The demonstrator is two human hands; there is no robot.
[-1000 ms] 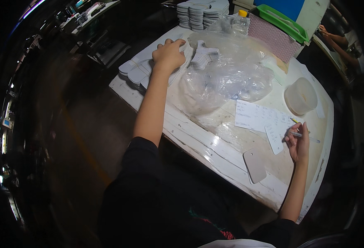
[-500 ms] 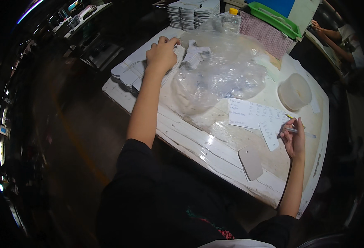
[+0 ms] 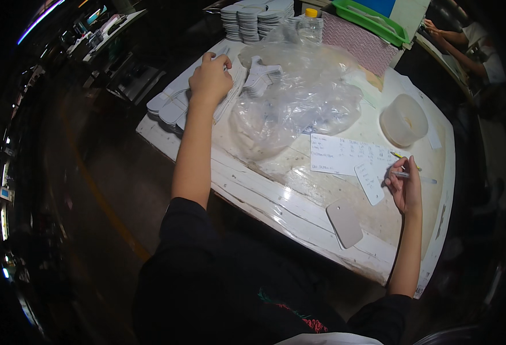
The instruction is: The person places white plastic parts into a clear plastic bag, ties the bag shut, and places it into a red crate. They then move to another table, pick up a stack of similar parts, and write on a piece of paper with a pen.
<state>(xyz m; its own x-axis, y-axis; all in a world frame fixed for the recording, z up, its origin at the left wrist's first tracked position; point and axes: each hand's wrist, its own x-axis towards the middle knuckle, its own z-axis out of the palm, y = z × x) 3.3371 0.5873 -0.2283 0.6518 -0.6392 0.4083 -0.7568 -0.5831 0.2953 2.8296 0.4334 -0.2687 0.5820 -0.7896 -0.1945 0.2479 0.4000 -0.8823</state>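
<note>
Pen (image 3: 409, 175) in right hand (image 3: 403, 187) grip over slip (image 3: 371, 181), left hand (image 3: 209, 80) curled on flat pieces (image 3: 169, 106) at table edge (image 3: 149, 129)

Black short-sleeved shirt with a red-green chest print, bare forearms.

clear plastic bag (image 3: 290, 106) mid-table | white paper slips (image 3: 345, 155) right of it
</note>
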